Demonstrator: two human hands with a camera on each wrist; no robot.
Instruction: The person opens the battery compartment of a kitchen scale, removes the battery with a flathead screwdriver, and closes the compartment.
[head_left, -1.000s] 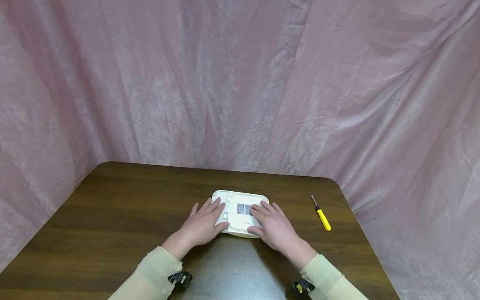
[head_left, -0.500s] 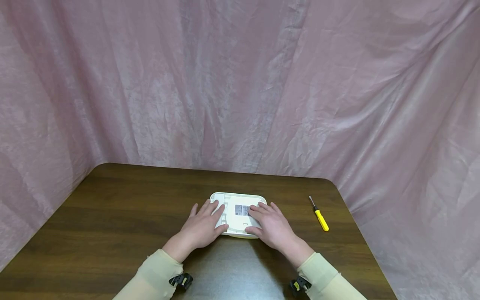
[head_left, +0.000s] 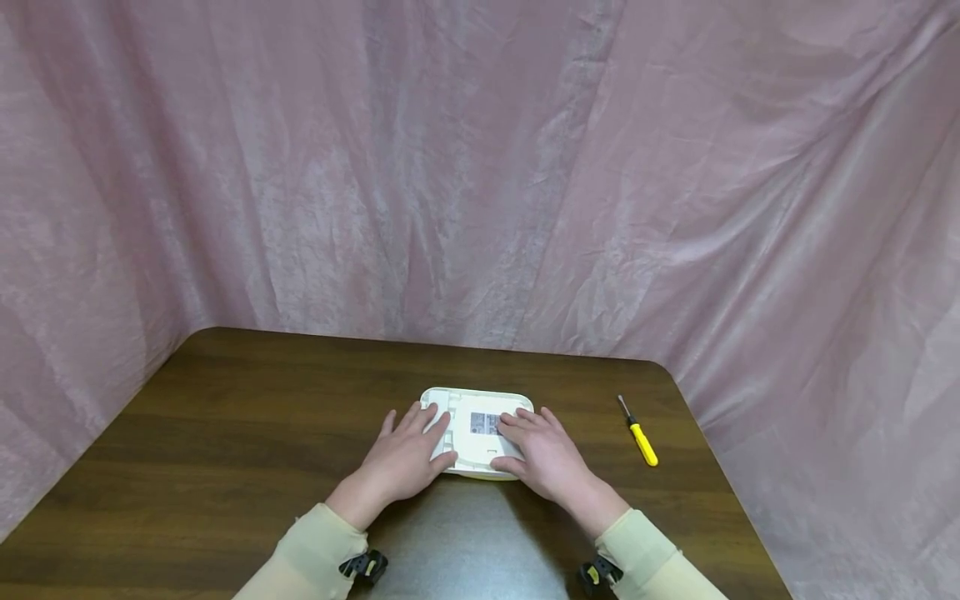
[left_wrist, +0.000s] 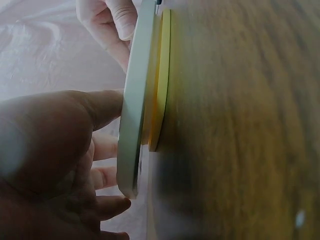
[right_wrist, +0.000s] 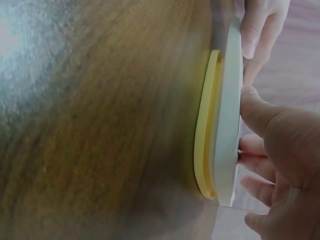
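Observation:
A flat white plastic device with rounded corners lies underside up in the head view, showing a printed label and moulded recesses. Under it is a yellow plate, which sits on the tabletop in the right wrist view. My left hand rests on the device's left side with its fingers spread. On the right side lies my right hand, fingers extended over the surface, covering part of the label. In the left wrist view, the thumb touches the white rim.
A screwdriver with a yellow handle lies to the right of the device, its tip pointing away. The dark wooden table has rounded far corners. Pink curtains hang behind and along both sides.

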